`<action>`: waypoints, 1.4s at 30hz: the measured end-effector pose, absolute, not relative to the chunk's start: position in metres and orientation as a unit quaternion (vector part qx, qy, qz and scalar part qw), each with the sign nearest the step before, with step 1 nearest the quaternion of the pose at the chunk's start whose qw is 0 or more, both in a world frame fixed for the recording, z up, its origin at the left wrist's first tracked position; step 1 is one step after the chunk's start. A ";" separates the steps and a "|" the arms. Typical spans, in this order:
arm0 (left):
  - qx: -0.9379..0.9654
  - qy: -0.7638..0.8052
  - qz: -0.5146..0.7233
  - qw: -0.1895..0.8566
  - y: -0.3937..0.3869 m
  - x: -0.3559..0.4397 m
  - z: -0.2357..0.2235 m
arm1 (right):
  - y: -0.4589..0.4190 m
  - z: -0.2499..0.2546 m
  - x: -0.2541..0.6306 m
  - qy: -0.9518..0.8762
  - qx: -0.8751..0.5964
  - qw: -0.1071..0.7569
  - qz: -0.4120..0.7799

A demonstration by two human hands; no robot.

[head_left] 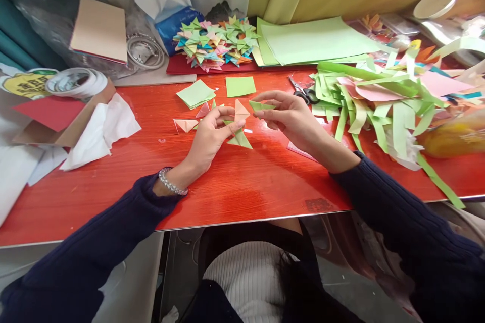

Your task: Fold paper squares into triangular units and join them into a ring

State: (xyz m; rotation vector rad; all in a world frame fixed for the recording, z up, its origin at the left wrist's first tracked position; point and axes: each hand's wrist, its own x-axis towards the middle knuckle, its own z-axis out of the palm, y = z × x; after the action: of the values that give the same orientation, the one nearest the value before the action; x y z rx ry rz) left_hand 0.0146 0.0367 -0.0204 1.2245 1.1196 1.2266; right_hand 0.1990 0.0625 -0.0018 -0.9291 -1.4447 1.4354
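Note:
My left hand (214, 136) pinches a folded peach paper piece (241, 111) between thumb and fingers. Just to its right, my right hand (290, 116) grips a small folded green paper triangle (261, 106) at its fingertips, close to the peach piece. Below the left fingertips is a light green folded paper piece (240, 140); whether it is joined to the peach one I cannot tell. Behind the left hand lie a folded peach piece (186, 125) and a pink one (203, 110), partly hidden. Flat beyond them are light green paper squares (196, 93) and a brighter green square (241, 86).
Black scissors (305, 95) lie beyond my right hand, beside a heap of paper strips (356, 91). Finished folded-paper rings (217, 43) and green sheets (318, 40) sit at the back. At left, a cardboard box (71, 123) holds tape rolls (78, 82).

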 end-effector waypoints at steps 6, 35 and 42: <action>0.526 0.443 0.509 0.518 0.040 0.016 -0.021 | 0.058 0.003 0.206 -0.588 -0.402 0.409 0.570; 0.642 0.443 0.529 0.334 0.017 0.017 -0.011 | 0.027 0.021 0.205 -0.744 -0.395 0.447 0.300; 0.660 0.448 0.518 0.310 0.015 0.015 -0.010 | 0.025 0.019 0.204 -0.784 -0.387 0.445 0.192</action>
State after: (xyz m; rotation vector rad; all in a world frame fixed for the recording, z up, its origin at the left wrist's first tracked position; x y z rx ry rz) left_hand 0.0149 0.0155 -0.0103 1.7422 1.1826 1.3681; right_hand 0.2035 0.0247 0.0191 -0.9579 -1.9435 0.4770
